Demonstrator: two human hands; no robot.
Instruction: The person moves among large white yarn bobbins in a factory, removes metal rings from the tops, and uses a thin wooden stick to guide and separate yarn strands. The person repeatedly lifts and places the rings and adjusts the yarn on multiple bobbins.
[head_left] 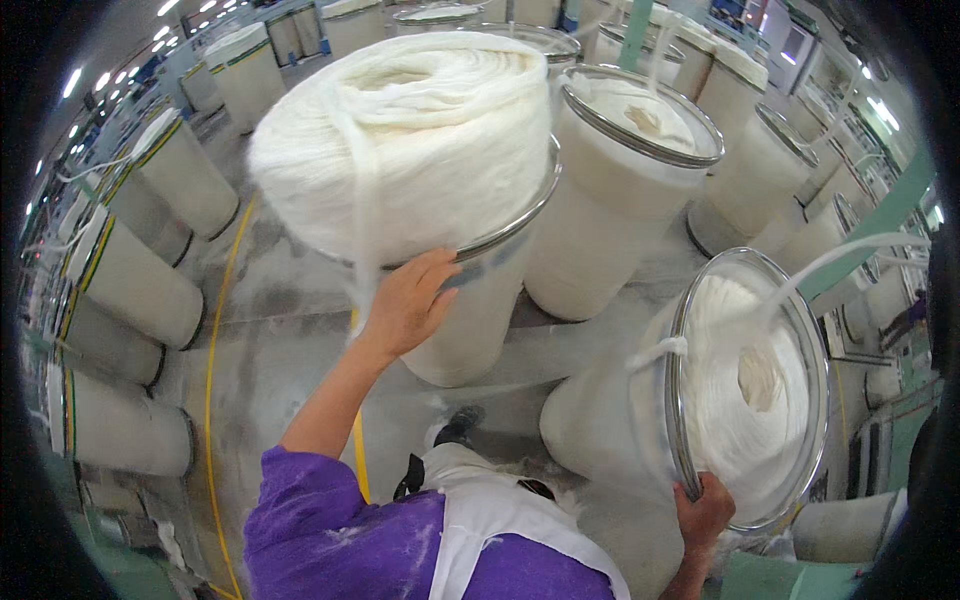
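My left hand (pixel 408 303) lies with its fingers stretched out against the metal rim of a tall white can (pixel 462 318) in front of me. A large coil of white fibre sliver (pixel 420 150) bulges high above that can, and a loose strand (pixel 364 200) hangs down its near side beside my left hand. At the lower right, my right hand (pixel 704 512) is closed round the metal rim of another can (pixel 610 410), its thumb over the edge. Coiled white sliver (pixel 740 390) with a hole in its middle fills this can. A white strand (pixel 840 262) runs from it toward the right.
Another sliver-filled can (pixel 600 220) stands just behind, between the two. Several white cans with striped bands (pixel 140 290) line the left side. Yellow lines (pixel 212 370) mark the grey floor (pixel 280 330). A green machine post (pixel 890 220) rises at the right, among more cans.
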